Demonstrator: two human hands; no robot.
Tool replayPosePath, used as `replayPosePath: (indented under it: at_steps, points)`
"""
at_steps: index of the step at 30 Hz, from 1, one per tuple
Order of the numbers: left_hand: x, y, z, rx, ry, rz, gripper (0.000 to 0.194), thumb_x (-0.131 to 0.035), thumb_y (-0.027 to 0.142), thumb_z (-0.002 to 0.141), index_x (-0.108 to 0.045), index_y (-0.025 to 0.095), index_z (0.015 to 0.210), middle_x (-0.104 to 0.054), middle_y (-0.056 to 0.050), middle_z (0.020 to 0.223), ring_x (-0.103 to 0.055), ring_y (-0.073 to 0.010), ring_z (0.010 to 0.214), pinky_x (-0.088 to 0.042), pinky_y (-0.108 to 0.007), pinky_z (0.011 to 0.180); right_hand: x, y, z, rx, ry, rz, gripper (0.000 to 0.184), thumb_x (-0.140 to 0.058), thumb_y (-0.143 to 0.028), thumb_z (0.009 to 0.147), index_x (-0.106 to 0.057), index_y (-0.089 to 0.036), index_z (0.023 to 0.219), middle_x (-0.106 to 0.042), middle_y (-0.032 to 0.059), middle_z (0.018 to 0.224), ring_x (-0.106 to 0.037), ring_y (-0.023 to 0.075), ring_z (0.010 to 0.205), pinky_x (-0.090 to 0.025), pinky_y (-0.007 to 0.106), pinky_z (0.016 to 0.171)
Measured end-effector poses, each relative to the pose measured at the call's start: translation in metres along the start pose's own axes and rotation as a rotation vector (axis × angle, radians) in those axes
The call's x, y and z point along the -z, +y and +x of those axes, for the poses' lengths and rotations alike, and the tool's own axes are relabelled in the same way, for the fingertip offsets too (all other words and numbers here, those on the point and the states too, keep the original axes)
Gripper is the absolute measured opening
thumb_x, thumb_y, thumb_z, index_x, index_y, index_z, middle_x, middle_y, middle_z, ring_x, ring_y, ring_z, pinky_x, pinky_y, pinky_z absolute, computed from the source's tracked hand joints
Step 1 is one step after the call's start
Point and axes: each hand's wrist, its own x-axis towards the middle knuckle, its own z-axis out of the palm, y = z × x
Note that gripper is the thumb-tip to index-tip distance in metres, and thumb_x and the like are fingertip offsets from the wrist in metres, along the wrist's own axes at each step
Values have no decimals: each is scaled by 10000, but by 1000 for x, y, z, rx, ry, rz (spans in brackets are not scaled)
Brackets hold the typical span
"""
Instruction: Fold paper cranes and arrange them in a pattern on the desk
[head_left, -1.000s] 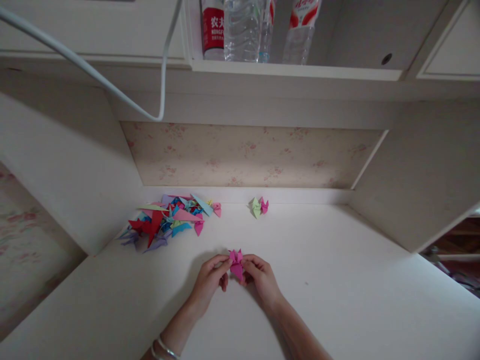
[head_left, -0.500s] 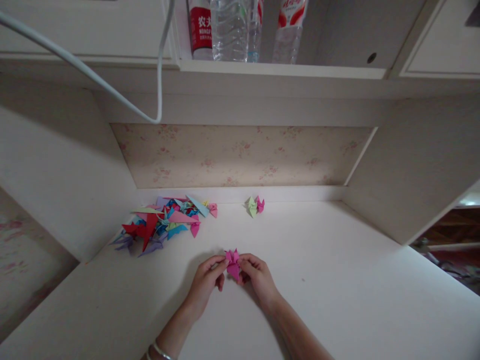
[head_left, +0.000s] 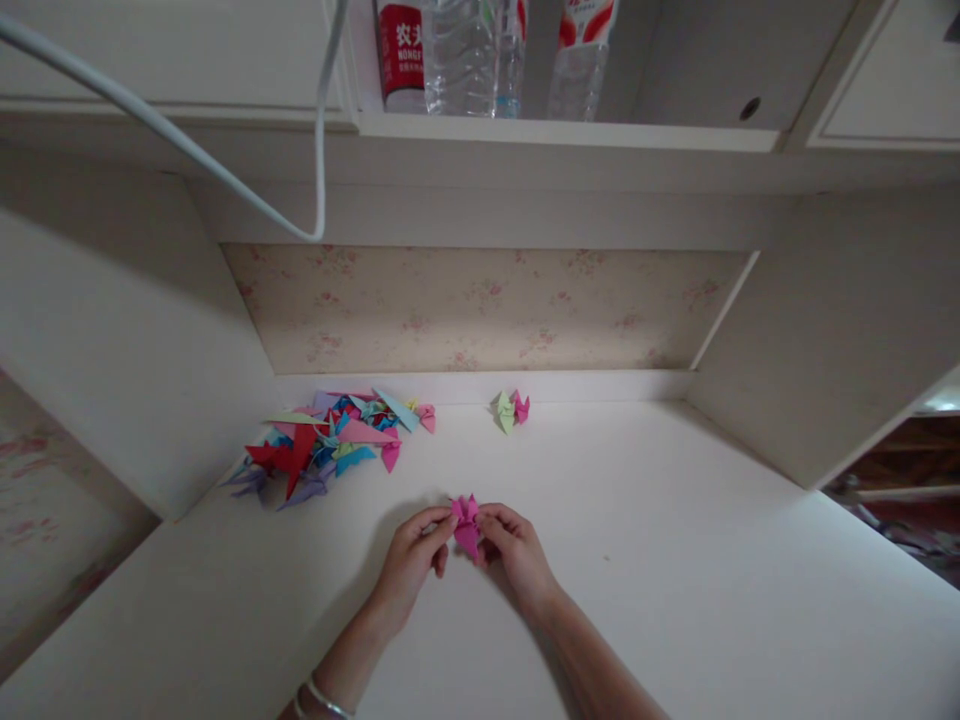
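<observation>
A pink folded-paper crane (head_left: 466,527) is pinched between my two hands, just above the front-middle of the white tabletop (head_left: 675,560). My left hand (head_left: 414,560) grips its left side between thumb and forefinger, the other fingers curled. On the opposite side my right hand (head_left: 517,555) pinches it the same way. Farther back, a light green paper crane (head_left: 505,411) and a small pink paper crane (head_left: 522,406) sit side by side, touching. At the back left lies a heap of coloured paper cranes (head_left: 322,447), in red, blue, purple, pink and green.
A white cable (head_left: 225,190) hangs in front of the upper cabinet. Several plastic bottles (head_left: 461,60) stand on the open shelf above. White side panels (head_left: 847,320) bound the desk left and right, and floral wallpaper (head_left: 487,310) covers the back.
Both hands stay pinched on the pink paper crane, almost unmoved. The view has shifted very slightly.
</observation>
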Motion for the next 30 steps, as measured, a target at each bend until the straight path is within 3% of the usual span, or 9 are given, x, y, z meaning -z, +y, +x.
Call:
replayPosePath:
  at_steps: [11, 18, 21, 26, 30]
  points:
    - [0, -2, 1, -20, 18, 9, 382, -638, 423, 781, -648, 128, 1023, -457, 42, 547, -348, -67, 452, -294, -187, 413, -1, 3, 2, -1, 12, -47, 287, -626, -413, 802, -632, -127, 831, -591, 1, 578, -506, 93, 447, -354, 223, 470]
    - [-1, 0, 0, -24, 25, -14, 364, -654, 425, 765, -660, 134, 984, -550, 3, 680, -362, -53, 463, -298, -185, 407, 0, 4, 2, 11, 10, -57, 304, -621, -430, 805, -637, -129, 843, -594, 6, 583, -504, 97, 462, -360, 228, 481]
    - [0, 1, -1, -2, 74, -56, 411, -660, 431, 758, -642, 140, 1048, -530, 15, 657, -371, -56, 467, -300, -182, 406, 0, 3, 2, -2, 8, -60, 303, -633, -431, 795, -634, -130, 831, -587, 1, 582, -505, 94, 459, -339, 222, 475]
    - [2, 4, 0, 2, 134, -121, 542, -686, 435, 727, -568, 177, 1189, -591, -21, 822, -460, -73, 524, -344, -183, 410, -2, 3, 0, 11, -10, -65, 305, -631, -435, 798, -634, -130, 811, -592, 4, 602, -498, 86, 463, -322, 218, 478]
    - [1, 6, 0, -13, 137, -41, 459, -695, 456, 706, -639, 126, 1021, -562, 4, 625, -465, -92, 503, -348, -185, 400, -3, 2, 0, 7, -11, -60, 323, -651, -452, 775, -628, -130, 795, -593, 4, 598, -501, 91, 458, -329, 223, 476]
